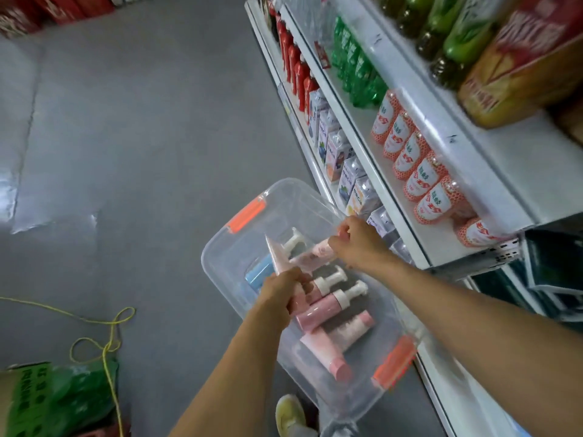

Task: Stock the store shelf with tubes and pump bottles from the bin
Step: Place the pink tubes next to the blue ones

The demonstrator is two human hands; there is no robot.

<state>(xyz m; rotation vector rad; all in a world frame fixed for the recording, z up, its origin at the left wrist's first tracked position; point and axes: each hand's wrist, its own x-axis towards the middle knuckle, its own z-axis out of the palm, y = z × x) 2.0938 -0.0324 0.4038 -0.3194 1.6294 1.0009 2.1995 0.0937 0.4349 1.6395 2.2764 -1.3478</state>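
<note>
Grey shop floor [142,152] on the left, white metal store shelf [407,171] stocked with drinks on the right; clear plastic bin with orange latches [220,257] sits on the floor against its base.

Left hand [280,294]: grip closed around a pink soft tube [277,257], tube raised above the bin, crimped end pointing up and away. Right hand [356,241]: grip pinched on one end of a pale pink tube [315,253] lying at the far end of the bin.

Remaining in bin: pink pump bottles with white heads [328,301], a blue bottle [258,272], more pink capped tubes [328,354].

Judgement: tubes look light and squeezable, smooth skin probably slippery; best taken mid-body or at the stiffer cap shoulder, gently. Pump bottles look rigid; hold by the body, since the pump neck could depress or snap.
</note>
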